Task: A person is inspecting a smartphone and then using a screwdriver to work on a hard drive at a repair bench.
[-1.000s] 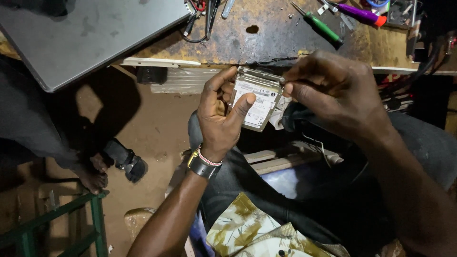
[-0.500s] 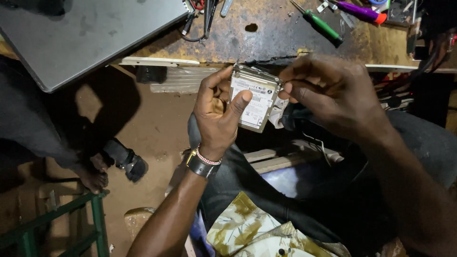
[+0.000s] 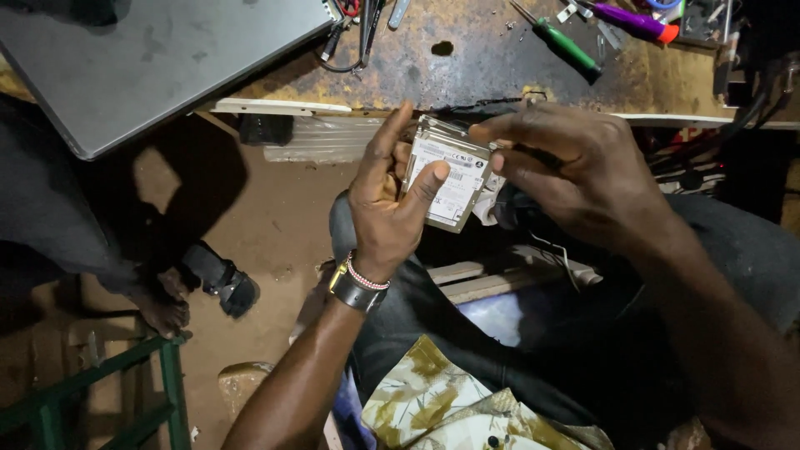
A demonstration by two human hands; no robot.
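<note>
In our left hand [image 3: 387,204] the small hard drive [image 3: 450,179] sits clamped, its long axis tilted upward. Just right of that grip, our right hand [image 3: 575,175] pinches its upper edge.

Silver metal with a white label on the hard drive [image 3: 448,179]. Grey on the closed laptop [image 3: 158,58]. Rusty brown, blotched with yellow, across the worn workbench [image 3: 467,75]. Green handle on one screwdriver [image 3: 567,46] — purple with an orange end on the other [image 3: 637,21]. Gold and black on the wristwatch [image 3: 354,287], beside a red-and-white beaded bracelet [image 3: 368,275]. Olive leaf pattern on cream for the cloth [image 3: 450,408]. Dark green on the metal frame [image 3: 100,392] — reddish-brown on the dirt floor [image 3: 275,225].
</note>
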